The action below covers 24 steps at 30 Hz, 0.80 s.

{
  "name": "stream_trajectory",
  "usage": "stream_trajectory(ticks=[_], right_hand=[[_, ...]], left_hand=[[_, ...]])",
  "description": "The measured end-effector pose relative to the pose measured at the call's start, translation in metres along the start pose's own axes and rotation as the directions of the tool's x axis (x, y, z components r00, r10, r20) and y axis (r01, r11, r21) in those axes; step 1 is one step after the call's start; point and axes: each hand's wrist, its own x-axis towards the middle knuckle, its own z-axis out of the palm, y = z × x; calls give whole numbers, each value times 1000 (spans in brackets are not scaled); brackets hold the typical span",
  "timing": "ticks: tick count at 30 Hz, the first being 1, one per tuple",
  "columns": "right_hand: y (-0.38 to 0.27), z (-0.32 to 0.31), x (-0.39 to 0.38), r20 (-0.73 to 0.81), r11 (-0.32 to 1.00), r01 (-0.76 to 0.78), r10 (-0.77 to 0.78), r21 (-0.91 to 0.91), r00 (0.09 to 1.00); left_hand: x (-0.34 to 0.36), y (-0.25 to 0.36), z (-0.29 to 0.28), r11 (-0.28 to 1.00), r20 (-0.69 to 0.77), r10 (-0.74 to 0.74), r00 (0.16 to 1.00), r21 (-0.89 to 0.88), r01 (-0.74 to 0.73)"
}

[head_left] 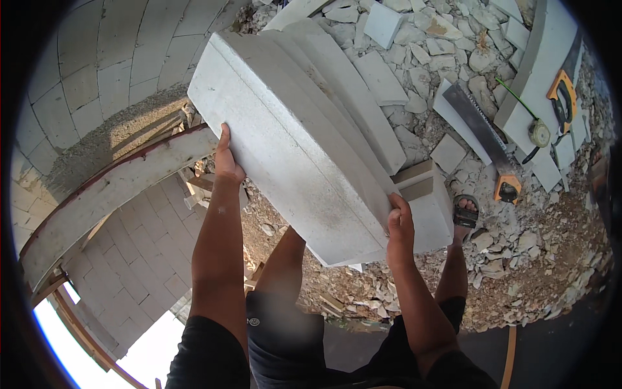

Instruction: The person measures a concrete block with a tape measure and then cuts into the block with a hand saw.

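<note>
A large pale grey aerated concrete block [278, 162] lies slanted across the middle, between my two hands. My left hand [228, 157] grips its left edge, thumb up along the face and the other fingers hidden behind. At its lower right corner, my right hand [400, 227] closes round the edge, its far fingertips out of sight. Several more blocks [350, 97] lean in a row just behind it. Smaller block pieces [424, 211] stand beside my right hand.
Broken rubble [447, 58] covers the ground at the upper right. A handsaw [483, 133] lies there, near another orange-handled saw [562, 100] and a tape measure [539, 133] on a slab. My sandalled foot [465, 211] stands near the blocks. A long beam [123, 178] crosses at left, before block walls [103, 71].
</note>
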Motion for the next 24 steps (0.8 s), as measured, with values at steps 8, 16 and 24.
stream_trajectory(ticks=[8,16,24], right_hand=[[-16,-19,9,-41,964,36,-26,264,999],[-9,-28,-2,-90,908,6,34,419,995],[6,-67,19,-56,977,-99,112,190,992]], left_hand=[[-15,-2,22,997,11,-8,1000,-71,8],[-12,0,65,999,9,32,999,12,-32],[-26,-22,84,512,-211,777,593,760,-400]])
